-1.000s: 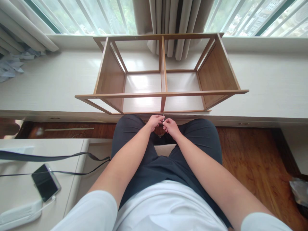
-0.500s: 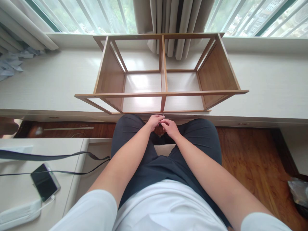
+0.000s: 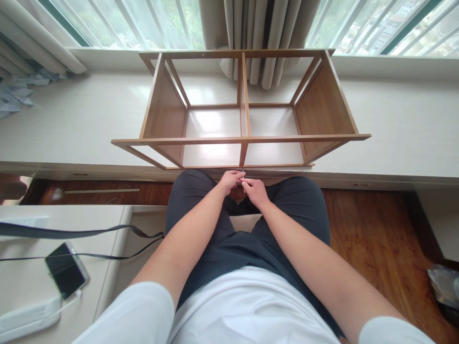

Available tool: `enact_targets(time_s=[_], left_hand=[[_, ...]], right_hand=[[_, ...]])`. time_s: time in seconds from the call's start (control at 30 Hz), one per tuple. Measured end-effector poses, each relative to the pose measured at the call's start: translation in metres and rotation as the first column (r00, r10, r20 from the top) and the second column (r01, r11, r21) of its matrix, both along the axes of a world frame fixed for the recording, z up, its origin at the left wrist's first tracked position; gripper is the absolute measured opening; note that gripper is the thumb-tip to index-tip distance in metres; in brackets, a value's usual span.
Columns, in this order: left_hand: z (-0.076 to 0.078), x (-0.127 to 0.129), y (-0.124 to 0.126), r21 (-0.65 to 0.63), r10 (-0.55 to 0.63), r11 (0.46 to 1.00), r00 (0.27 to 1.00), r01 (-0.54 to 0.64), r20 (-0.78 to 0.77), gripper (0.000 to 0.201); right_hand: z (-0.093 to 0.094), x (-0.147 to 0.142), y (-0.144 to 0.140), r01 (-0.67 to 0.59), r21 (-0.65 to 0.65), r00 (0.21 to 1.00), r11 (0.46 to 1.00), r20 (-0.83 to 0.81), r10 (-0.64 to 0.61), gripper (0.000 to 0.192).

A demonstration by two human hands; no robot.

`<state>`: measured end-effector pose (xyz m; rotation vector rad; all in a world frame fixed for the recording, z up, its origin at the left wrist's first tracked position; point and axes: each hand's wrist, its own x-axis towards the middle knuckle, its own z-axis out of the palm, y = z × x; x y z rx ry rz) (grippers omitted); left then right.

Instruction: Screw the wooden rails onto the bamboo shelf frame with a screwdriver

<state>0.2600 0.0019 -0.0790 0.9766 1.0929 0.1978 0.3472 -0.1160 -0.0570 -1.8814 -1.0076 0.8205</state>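
My left hand (image 3: 230, 180) and my right hand (image 3: 253, 189) meet between my knees, fingertips pinched together around a small thin metal piece (image 3: 243, 172) that pokes up between them. They sit just below the front lower edge of a wooden shelf frame (image 3: 241, 139), which lies on a white window ledge (image 3: 71, 119). The frame has two open bays split by a middle divider. What exactly the metal piece is stays too small to tell.
A white side table (image 3: 32, 267) at the lower left carries a phone (image 3: 66, 271), a white power strip (image 3: 28, 317) and a black strap (image 3: 82, 234). Curtains (image 3: 251, 28) hang behind the frame. Crumpled paper (image 3: 14, 93) lies far left. Wooden floor (image 3: 376, 229) and a dark bag (image 3: 444, 286) are at the right.
My hands have barely shifted; the fingers moved slightly around the small metal piece. The view tilted a touch.
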Motion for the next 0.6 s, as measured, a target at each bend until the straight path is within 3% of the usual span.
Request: enact_targets(time_s=[0.4,0.6], left_hand=[[0.0029,-0.0007,0.0005,-0.001,0.008,1.0,1.0,-0.008,0.027,0.032],[0.0063,-0.0002,-0.0019,0.042,-0.05,0.998,0.999,0.05,0.002,0.033]], right_hand=[[0.0016,0.0023,0.0007,0.065,-0.025,0.998,0.998,0.01,-0.065,0.036],[0.0042,0.0018,0.0017,0.07,-0.007,0.997,0.997,-0.013,-0.07,0.031]])
